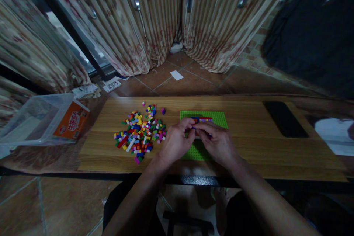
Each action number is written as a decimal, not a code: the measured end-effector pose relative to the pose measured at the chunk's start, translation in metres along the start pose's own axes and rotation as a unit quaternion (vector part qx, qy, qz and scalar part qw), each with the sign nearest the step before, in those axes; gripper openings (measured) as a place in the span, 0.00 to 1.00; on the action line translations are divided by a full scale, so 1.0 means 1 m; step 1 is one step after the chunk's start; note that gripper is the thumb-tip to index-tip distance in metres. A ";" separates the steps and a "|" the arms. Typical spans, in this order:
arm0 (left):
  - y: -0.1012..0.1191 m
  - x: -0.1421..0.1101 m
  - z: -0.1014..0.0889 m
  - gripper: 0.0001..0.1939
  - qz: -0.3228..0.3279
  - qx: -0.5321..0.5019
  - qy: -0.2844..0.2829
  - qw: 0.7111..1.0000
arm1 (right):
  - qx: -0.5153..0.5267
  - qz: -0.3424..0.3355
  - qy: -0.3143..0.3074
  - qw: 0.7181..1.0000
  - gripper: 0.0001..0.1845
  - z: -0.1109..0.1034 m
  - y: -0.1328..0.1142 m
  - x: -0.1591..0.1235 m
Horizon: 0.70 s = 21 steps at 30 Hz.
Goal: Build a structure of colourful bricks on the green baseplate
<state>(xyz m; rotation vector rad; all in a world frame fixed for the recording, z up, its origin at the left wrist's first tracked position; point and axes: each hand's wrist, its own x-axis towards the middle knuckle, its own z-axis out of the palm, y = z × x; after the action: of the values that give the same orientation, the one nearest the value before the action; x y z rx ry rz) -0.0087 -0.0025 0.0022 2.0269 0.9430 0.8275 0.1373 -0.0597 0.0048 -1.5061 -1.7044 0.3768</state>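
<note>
A green studded baseplate (220,118) lies on the wooden table under both hands. Along its far part runs a row of red, blue and purple toy bricks (205,118). My left hand (178,140) and my right hand (219,143) meet over the plate, fingertips pinched together. Between them shows a bit of a small blue-purple toy brick (194,128), mostly covered by the fingers. Whether it touches the plate cannot be seen. Left of the hands spreads a pile of loose, many-coloured toy bricks (143,128).
A dark phone-like slab (285,119) lies on the right part of the wooden table (249,118). A clear plastic bin (33,118) with an orange label stands beyond the table's left end. White paper (336,134) sits at the right. Curtains (155,22) hang behind.
</note>
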 end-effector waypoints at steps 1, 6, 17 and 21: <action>0.001 0.000 0.000 0.11 -0.004 -0.002 0.003 1.000 | -0.001 0.001 0.008 1.000 0.14 0.001 -0.001 0.000; -0.001 0.002 0.001 0.12 -0.024 -0.029 0.024 0.999 | 0.005 0.025 0.042 0.999 0.14 -0.002 0.002 0.001; -0.007 0.003 -0.004 0.13 -0.042 0.078 0.016 0.996 | -0.083 0.175 0.058 0.979 0.12 -0.035 0.037 0.009; -0.009 0.003 -0.003 0.13 -0.041 0.098 0.004 0.994 | -0.094 0.193 -0.009 0.977 0.09 -0.037 0.041 0.006</action>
<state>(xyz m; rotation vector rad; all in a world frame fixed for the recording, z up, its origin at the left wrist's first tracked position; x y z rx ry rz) -0.0128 0.0048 -0.0027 2.1358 1.1426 0.7236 0.1931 -0.0546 0.0021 -1.9858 -1.4887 0.4397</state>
